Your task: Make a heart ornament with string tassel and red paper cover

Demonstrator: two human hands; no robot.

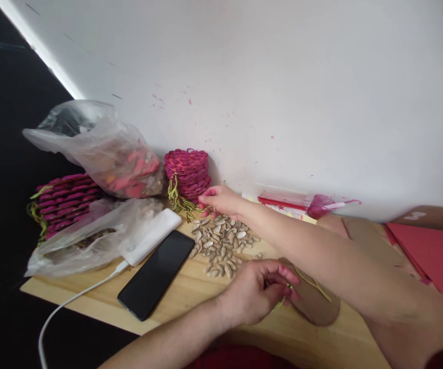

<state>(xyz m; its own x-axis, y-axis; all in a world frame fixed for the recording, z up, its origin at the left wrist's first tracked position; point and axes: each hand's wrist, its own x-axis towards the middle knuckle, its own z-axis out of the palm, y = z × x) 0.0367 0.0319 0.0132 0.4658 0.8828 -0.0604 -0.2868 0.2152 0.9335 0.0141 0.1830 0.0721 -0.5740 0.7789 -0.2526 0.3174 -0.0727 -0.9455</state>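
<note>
My right hand reaches across to the back, thumb and fingertips pinched at the loose yellow-green cords. These cords hang from a round stack of purple strung pieces by the wall. Closer to me, my left hand is closed, with a bit of yellow-green cord showing at its reddened fingertips. Beneath that hand's fingertips lies a brown sole-shaped piece, with a thin yellow cord across it. Between my hands spreads a pile of brown, peanut-like shells.
Left of the pile are a black phone and a white power bank with a cable. Plastic bags and another purple bundle stand behind. Red sheets lie to the right.
</note>
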